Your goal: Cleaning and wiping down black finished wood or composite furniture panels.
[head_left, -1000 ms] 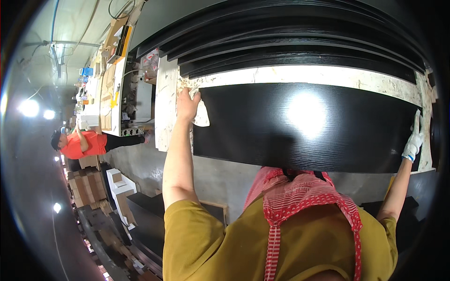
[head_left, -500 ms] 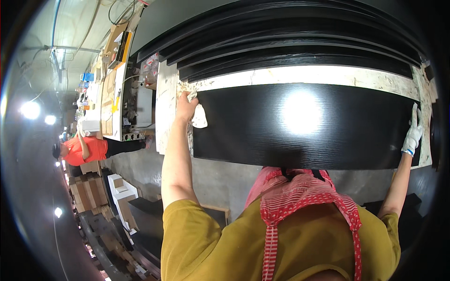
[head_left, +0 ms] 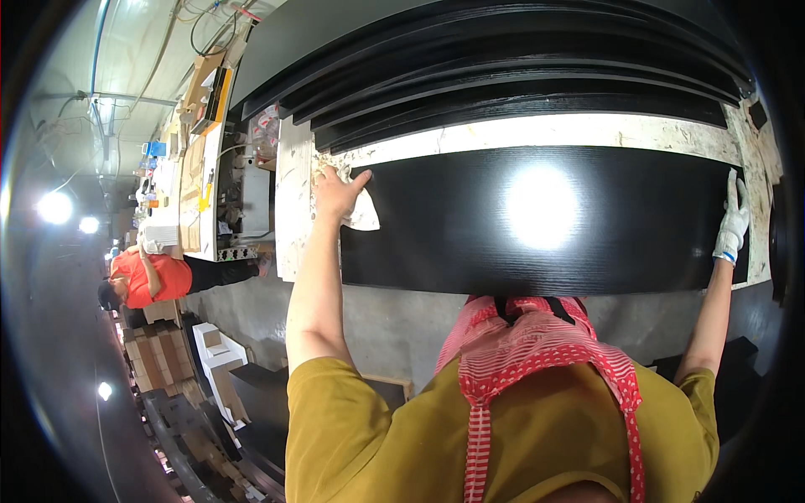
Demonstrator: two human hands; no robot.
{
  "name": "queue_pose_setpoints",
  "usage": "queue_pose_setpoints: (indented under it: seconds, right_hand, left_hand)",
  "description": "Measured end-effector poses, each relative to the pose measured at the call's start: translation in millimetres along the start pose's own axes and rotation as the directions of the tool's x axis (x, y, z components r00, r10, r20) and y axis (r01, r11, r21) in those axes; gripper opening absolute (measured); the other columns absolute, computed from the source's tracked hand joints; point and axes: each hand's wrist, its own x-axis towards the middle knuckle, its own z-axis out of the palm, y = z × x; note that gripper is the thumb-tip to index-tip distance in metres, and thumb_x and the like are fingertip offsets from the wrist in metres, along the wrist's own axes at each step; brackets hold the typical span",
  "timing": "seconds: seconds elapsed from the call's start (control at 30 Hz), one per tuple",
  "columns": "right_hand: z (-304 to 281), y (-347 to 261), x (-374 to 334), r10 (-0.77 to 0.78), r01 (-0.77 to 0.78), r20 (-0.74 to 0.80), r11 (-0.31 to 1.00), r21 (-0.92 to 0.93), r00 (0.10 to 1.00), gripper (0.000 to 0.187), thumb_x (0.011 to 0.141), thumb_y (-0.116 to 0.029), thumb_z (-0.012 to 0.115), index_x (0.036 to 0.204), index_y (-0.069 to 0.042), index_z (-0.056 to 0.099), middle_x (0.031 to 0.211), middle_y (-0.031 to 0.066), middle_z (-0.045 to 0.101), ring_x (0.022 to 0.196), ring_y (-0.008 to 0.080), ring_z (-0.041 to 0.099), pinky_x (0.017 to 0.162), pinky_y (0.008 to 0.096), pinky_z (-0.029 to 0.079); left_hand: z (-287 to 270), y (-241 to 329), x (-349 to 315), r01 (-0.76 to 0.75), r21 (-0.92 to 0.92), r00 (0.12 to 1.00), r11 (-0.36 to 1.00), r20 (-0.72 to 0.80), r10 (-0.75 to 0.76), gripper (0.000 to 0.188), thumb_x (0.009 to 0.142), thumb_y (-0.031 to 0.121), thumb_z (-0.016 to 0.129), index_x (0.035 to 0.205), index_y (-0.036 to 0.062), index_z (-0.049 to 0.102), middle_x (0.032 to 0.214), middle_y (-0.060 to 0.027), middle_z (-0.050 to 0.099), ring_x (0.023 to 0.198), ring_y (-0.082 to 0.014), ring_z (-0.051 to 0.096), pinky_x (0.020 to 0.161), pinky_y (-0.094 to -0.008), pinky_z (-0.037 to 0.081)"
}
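Observation:
A long black board with a fine grain and a bright glare spot lies flat before me. At its left end is my bare left hand, closed on a crumpled white cloth; the thumb points over the board, and the other fingers bend at the edge, partly hidden. My right hand, in a white glove, rests against the board's right end with its fingers stretched out and slightly apart. Nothing shows in that hand.
Beyond the board, several black panels are stacked on the stained white worktop. Off to the left, a person in an orange shirt is beside a cluttered bench. Cardboard pieces and a white box-like piece lie lower left.
My left thumb has spread out over the board, and the cloth sits slightly further right. My right hand has shifted a little up along the right end.

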Motion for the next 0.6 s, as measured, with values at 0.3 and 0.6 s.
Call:
queue_pose_setpoints:
  seconds: [0.3, 0.6]
  right_hand:
    - [-3, -4, 1, 0.075, -0.075, -0.011, 0.996, 0.042, 0.997, 0.046, 0.096, -0.04, 0.051, 0.136, -0.017, 0.056, 0.141, 0.0128, 0.048, 0.122, 0.0192, 0.049, 0.095, 0.03, 0.041]
    - [2, 12, 5, -0.015, 0.015, 0.01, 1.0, -0.02, 1.0, 0.041, 0.098, -0.04, 0.047, 0.136, -0.026, 0.056, 0.139, 0.0127, 0.049, 0.118, 0.0204, 0.051, 0.091, 0.0307, 0.045]
  left_hand:
    - [-12, 90, -46, -0.477, -0.08, 0.866, 0.875, -0.21, 0.453, 0.032, 0.088, 0.027, 0.061, 0.113, 0.006, 0.06, 0.11, -0.0187, 0.057, 0.103, -0.0382, 0.055, 0.088, -0.0467, 0.048]
    - [6, 50, -13, -0.303, 0.324, 0.932, 0.896, -0.097, 0.35, 0.027, 0.094, 0.03, 0.052, 0.107, 0.008, 0.059, 0.102, -0.0159, 0.058, 0.094, -0.0342, 0.058, 0.076, -0.044, 0.052]
